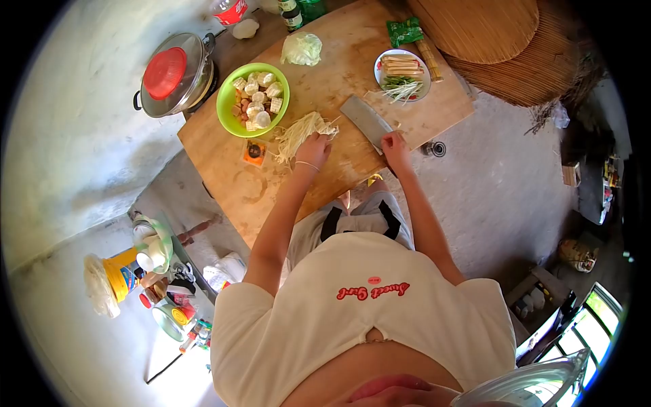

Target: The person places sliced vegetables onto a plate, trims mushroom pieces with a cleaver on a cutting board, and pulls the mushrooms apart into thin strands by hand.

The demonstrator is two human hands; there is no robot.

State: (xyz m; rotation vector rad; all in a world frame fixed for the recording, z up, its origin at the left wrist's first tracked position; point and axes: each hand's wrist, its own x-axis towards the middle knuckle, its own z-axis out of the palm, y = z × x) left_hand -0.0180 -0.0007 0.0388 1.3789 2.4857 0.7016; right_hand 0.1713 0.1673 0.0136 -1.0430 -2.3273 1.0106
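Currently, your left hand [314,150] is touching one heap of shreds [298,138] on the desk [339,68], finger pinch: can't tell | your right hand [395,149] is gripping one cleaver [365,123], fingers wrapped | one bowl [228,80], one plate [425,76] are sitting beyond

Thin shredded strips [296,138] are showing creamy yellow, a broad metal cleaver [365,121] grey, a round plastic bowl [225,103] lime-green.

The words "Sweet Girl" are printed in red on the pale shirt [366,319], seen upside down. The marks on the small pink oval [374,280] beside them and on the bottle's red label [231,13] cannot be read.
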